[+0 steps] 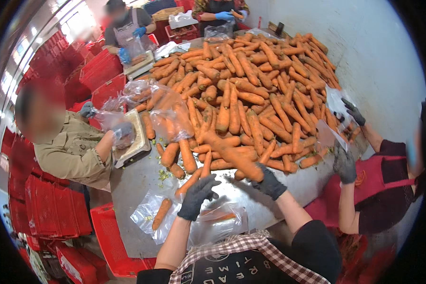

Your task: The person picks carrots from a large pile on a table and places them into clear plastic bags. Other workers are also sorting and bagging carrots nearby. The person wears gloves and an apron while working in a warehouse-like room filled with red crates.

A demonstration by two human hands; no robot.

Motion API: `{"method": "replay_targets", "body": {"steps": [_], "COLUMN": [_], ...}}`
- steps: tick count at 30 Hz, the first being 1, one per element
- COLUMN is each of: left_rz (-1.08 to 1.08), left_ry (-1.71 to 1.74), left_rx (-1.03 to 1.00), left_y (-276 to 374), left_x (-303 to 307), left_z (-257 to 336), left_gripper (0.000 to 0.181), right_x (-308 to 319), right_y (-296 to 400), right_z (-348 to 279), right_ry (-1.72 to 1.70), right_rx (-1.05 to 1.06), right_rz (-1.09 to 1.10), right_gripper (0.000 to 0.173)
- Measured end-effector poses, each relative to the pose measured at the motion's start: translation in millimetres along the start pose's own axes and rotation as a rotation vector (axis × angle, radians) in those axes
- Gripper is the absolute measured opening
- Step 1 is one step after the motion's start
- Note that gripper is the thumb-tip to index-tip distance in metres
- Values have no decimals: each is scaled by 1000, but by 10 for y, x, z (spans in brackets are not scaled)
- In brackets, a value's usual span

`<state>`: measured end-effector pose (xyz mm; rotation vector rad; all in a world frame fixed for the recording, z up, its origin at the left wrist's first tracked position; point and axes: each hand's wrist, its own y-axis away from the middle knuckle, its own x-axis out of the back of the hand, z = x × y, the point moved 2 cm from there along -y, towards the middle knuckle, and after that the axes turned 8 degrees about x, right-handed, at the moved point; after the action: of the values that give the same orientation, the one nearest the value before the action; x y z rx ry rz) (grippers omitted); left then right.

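My right hand (269,183), in a dark glove, is at the lower end of a long carrot (236,156) that slants up and left over the pile's near edge; the carrot is slightly blurred. My left hand (198,197), gloved alike, is raised over the metal table (127,216) with its fingers apart, close to a carrot (189,183) that points at the pile. Whether it touches that carrot is unclear. Clear plastic bags (220,225) lie before me, one with something orange in or under it. A single carrot (161,214) rests on the plastic at the left.
A large carrot heap (248,88) covers the table's far part. At left, a co-worker (74,149) handles a bag over a scale (136,142); another (369,177) holds plastic at right. Two people stand at the far side. Red crates (110,241) flank the table's left edge.
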<state>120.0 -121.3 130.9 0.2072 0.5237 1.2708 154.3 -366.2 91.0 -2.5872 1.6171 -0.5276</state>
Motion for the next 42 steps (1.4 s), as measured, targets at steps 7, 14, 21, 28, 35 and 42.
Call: {"method": "replay_targets", "body": {"steps": [7, 14, 21, 28, 35, 42], "left_rz": [44, 260, 264, 274, 159, 172], "left_ry": [433, 478, 671, 669, 770, 810], "left_rx": [148, 200, 114, 170, 249, 384], "left_y": [-669, -854, -1096, -974, -928, -779], "left_x": [192, 722, 1180, 1038, 942, 1016], "left_z": [-928, -1239, -1401, -1293, -1303, -1247], "left_gripper": [38, 40, 23, 19, 22, 28], "right_x": [-787, -187, 74, 113, 160, 626], "right_y": [380, 729, 852, 592, 367, 168], "right_z": [540, 958, 1484, 1536, 1624, 1998], "right_ry": [-308, 66, 44, -384, 240, -837], "right_rx": [-388, -452, -603, -509, -550, -483], "right_rz": [-45, 242, 555, 779, 862, 1337], "right_gripper": [24, 22, 16, 18, 35, 27]}}
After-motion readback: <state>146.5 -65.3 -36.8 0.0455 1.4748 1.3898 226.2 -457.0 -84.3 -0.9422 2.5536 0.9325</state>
